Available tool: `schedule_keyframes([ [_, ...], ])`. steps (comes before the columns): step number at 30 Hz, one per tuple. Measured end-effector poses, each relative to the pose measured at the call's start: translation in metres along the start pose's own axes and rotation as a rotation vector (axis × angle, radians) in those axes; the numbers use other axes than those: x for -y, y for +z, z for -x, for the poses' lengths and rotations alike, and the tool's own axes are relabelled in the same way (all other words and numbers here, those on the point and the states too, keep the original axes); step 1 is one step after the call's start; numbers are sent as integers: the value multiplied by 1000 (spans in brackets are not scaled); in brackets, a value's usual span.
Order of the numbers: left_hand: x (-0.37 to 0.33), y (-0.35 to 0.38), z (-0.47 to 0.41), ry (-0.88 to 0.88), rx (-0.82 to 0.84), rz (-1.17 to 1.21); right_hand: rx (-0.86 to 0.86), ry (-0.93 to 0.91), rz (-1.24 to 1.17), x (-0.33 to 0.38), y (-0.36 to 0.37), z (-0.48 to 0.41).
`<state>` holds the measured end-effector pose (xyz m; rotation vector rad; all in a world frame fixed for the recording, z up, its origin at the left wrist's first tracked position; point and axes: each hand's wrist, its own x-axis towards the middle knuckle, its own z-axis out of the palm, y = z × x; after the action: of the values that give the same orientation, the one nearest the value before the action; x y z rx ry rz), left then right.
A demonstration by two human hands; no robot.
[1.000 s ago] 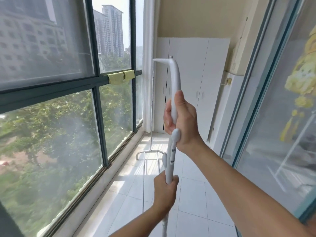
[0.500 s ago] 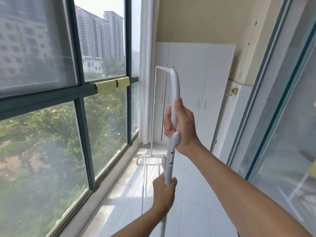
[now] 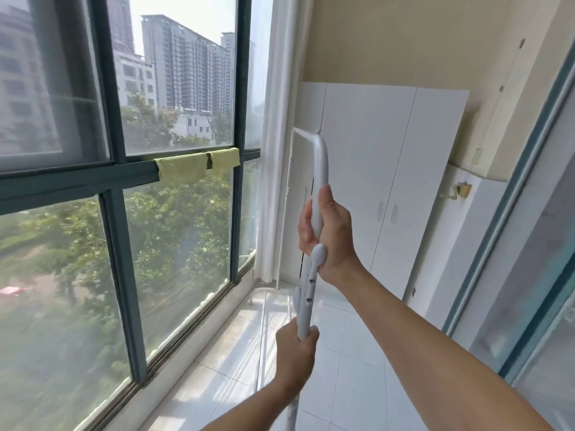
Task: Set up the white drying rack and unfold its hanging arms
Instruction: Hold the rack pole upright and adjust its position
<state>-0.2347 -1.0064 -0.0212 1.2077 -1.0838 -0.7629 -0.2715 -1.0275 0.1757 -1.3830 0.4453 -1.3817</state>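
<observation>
The white drying rack (image 3: 321, 160) stands upright in front of me on a narrow balcony, seen end-on. Its near post curves over at the top into a thin top rail that runs away from me to a far post (image 3: 284, 219). A folded hanging arm (image 3: 306, 293) with round ends lies flat against the near post. My right hand (image 3: 326, 234) is wrapped around the post's upper part, just above one round end. Lower down, my left hand (image 3: 295, 353) grips the same post. The rack's thin base rails (image 3: 264, 321) lie along the tiled floor.
A large window with dark frames fills the left side, with a yellow-green cloth (image 3: 196, 166) draped over its crossbar. A white curtain (image 3: 273, 150) hangs in the far corner beside a white cabinet (image 3: 389, 181). A glass sliding door (image 3: 529, 244) lines the right.
My view has tilted upward and turned a little left, so the rack sits lower in the picture. Both hands keep the same grip on the post, and the arm stays folded.
</observation>
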Motion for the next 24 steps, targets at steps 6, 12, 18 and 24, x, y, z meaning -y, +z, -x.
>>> schedule_keyframes([
  [6, 27, 25, -86, 20, 7, -25, -6, 7, -16, -37, -35, -74],
  [12, 50, 30, -174, 32, -7, -12, -38, 6, -1, -77, -45, -152],
  [18, 67, 37, -229, 50, 2, -33, -64, 10, 15, -103, -56, -203],
  [24, 84, 40, -263, 59, -32, -56, -41, 29, 40, -126, -65, -229],
])
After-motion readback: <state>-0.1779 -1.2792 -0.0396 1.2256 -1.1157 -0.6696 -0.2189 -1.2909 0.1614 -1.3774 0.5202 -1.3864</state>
